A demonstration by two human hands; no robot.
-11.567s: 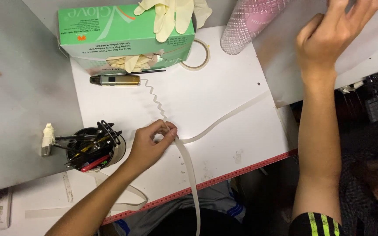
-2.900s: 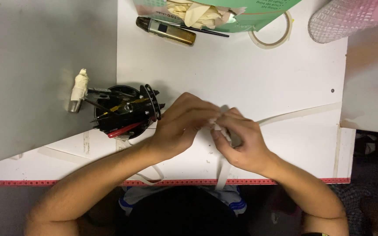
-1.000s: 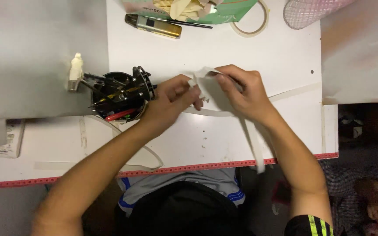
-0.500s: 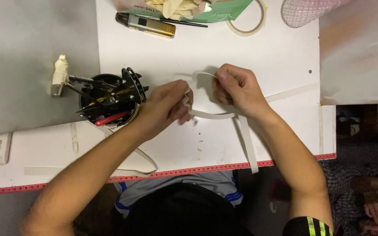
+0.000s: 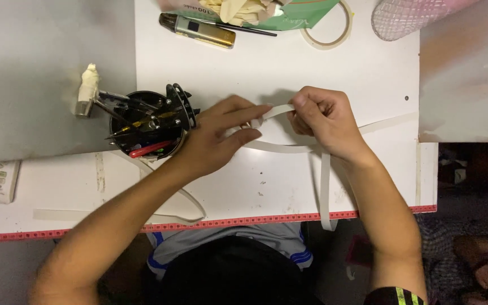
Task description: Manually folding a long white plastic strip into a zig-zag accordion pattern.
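A long whitish flat strip (image 5: 280,148) lies looped across the white table (image 5: 266,73), with one end hanging over the front edge. My right hand (image 5: 324,120) pinches a raised part of the strip near its top bend. My left hand (image 5: 216,138) reaches in from the left, fingers extended, with the fingertips touching the strip's free end right beside the right hand.
A black cup of pens and tools (image 5: 145,127) stands just left of my left hand. At the back lie a gold and grey pen-like device (image 5: 197,30), a green glove box (image 5: 261,10), a tape ring (image 5: 329,28) and a pink mesh object (image 5: 408,17). A red ruler strip (image 5: 199,226) edges the table front.
Both hands have stayed on the strip. The loop between them has been drawn flatter and lower, and my left fingers have stretched out toward the right hand.
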